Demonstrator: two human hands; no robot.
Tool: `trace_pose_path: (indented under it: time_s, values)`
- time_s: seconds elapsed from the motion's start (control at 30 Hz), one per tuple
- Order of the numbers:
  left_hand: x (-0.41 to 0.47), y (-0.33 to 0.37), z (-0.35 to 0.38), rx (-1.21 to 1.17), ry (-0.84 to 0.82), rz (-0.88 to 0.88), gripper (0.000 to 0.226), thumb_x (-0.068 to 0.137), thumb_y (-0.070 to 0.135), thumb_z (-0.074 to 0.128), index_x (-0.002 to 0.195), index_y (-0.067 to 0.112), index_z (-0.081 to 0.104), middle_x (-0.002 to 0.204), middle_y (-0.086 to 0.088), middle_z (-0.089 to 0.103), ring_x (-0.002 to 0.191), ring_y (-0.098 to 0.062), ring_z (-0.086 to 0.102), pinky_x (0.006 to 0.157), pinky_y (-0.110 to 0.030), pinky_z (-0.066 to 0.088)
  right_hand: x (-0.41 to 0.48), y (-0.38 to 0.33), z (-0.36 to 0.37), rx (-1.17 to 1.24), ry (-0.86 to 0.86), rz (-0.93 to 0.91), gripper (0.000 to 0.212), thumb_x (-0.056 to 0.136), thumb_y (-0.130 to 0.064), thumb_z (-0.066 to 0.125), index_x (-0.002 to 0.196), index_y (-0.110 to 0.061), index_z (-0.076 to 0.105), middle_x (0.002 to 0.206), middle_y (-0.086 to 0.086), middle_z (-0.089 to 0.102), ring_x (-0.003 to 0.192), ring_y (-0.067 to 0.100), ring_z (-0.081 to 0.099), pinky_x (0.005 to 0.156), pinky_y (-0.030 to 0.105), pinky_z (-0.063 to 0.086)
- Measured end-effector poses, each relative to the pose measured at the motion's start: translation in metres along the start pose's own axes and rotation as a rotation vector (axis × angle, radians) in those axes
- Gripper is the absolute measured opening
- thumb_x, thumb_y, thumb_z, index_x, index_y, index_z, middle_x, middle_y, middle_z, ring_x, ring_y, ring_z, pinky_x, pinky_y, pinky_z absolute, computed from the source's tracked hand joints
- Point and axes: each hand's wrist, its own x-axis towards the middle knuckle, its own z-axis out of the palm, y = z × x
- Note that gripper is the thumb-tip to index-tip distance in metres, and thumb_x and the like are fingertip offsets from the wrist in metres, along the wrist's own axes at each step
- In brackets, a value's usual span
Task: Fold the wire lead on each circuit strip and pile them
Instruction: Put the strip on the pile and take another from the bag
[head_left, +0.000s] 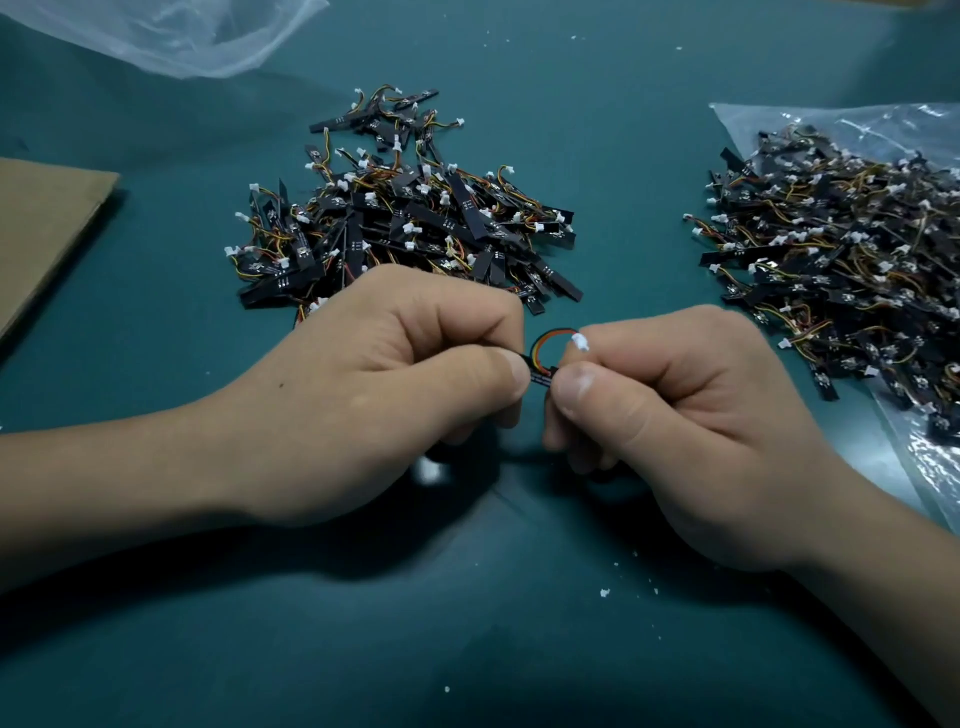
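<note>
Left hand (374, 384), right hand (675, 415) — pinching one strip (540, 378)

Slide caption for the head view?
Left hand and right hand pinch a circuit strip, its wire lead looped; centre pile and right pile beyond.

Matt teal cloth table (156, 332), glossy clear plastic bag (930, 467), matt brown cardboard (41, 218), matt black strips (405, 218).

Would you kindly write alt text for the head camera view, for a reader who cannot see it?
Over a teal table, the left hand pinches a circuit strip while the right hand holds its coloured wire lead bent into a loop. One pile of strips lies behind the hands; another pile lies on a plastic bag at right.
</note>
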Motion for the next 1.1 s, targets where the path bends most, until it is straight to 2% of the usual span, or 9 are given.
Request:
trace_pose_path:
  time_s: [0.17, 0.27, 0.37, 0.53, 0.73, 0.9, 1.1]
  values:
    - [-0.0004, -0.0007, 0.0005, -0.031, -0.006, -0.004, 0.027, 0.085, 0.034, 0.054, 0.068, 0.016, 0.064, 0.053, 0.000, 0.053, 0.052, -0.014, 0.050, 0.051, -0.023, 0.041, 0.0000, 0.0002, -0.0001, -0.006, -0.007, -0.006, 0.035, 0.096, -0.028, 0.049, 0.068, -0.017, 0.065, 0.054, 0.005, 0.056, 0.048, 0.018, 0.053, 0.048, 0.030, 0.042]
    - [0.0002, -0.0011, 0.0008, -0.090, -0.003, -0.004, 0.029, 0.088, 0.035, 0.051, 0.067, 0.019, 0.065, 0.056, -0.010, 0.054, 0.053, -0.015, 0.050, 0.052, -0.025, 0.039, -0.0001, 0.0006, 0.0003, -0.034, 0.007, -0.018, 0.037, 0.098, -0.028, 0.048, 0.066, -0.016, 0.062, 0.055, 0.002, 0.053, 0.049, 0.013, 0.048, 0.051, 0.018, 0.037]
    - [0.0010, -0.0015, 0.0003, -0.049, -0.003, -0.010, 0.029, 0.090, 0.033, 0.050, 0.069, 0.019, 0.065, 0.056, -0.005, 0.055, 0.052, -0.013, 0.050, 0.052, -0.023, 0.041, -0.0009, 0.0004, 0.0003, -0.035, 0.019, -0.026, 0.036, 0.097, -0.027, 0.048, 0.066, -0.017, 0.062, 0.055, 0.003, 0.052, 0.049, 0.013, 0.047, 0.051, 0.016, 0.036]
    - [0.0002, -0.0006, 0.0012, 0.009, -0.009, -0.006, 0.028, 0.091, 0.033, 0.050, 0.070, 0.021, 0.065, 0.057, -0.005, 0.056, 0.052, -0.015, 0.051, 0.050, -0.027, 0.042, 0.0002, 0.0018, 0.0002, -0.007, 0.005, -0.016, 0.036, 0.095, -0.027, 0.048, 0.064, -0.014, 0.062, 0.052, 0.004, 0.052, 0.048, 0.016, 0.050, 0.049, 0.023, 0.039]
    - [0.0005, 0.0004, 0.0020, 0.045, -0.002, 0.001, 0.028, 0.091, 0.032, 0.049, 0.069, 0.022, 0.063, 0.056, -0.002, 0.056, 0.051, -0.009, 0.051, 0.052, -0.022, 0.042, -0.0003, 0.0031, 0.0002, -0.012, 0.008, -0.015, 0.036, 0.094, -0.029, 0.049, 0.064, -0.017, 0.063, 0.051, 0.005, 0.053, 0.046, 0.018, 0.052, 0.047, 0.028, 0.041]
    - [-0.0012, 0.0016, 0.0015, 0.007, -0.015, -0.007, 0.027, 0.091, 0.033, 0.051, 0.069, 0.022, 0.064, 0.056, -0.002, 0.057, 0.053, -0.011, 0.053, 0.051, -0.026, 0.043, -0.0004, 0.0029, 0.0001, -0.034, 0.015, -0.031, 0.037, 0.094, -0.027, 0.048, 0.063, -0.014, 0.063, 0.051, 0.006, 0.053, 0.047, 0.016, 0.051, 0.048, 0.024, 0.040]
    - [-0.0005, 0.0006, 0.0015, 0.047, -0.009, -0.022, 0.028, 0.090, 0.035, 0.050, 0.068, 0.023, 0.062, 0.056, -0.003, 0.057, 0.051, -0.013, 0.053, 0.051, -0.024, 0.043, -0.0005, 0.0044, 0.0004, -0.069, 0.001, -0.035, 0.042, 0.094, -0.029, 0.048, 0.061, -0.005, 0.060, 0.051, 0.009, 0.048, 0.046, 0.021, 0.045, 0.047, 0.036, 0.038]
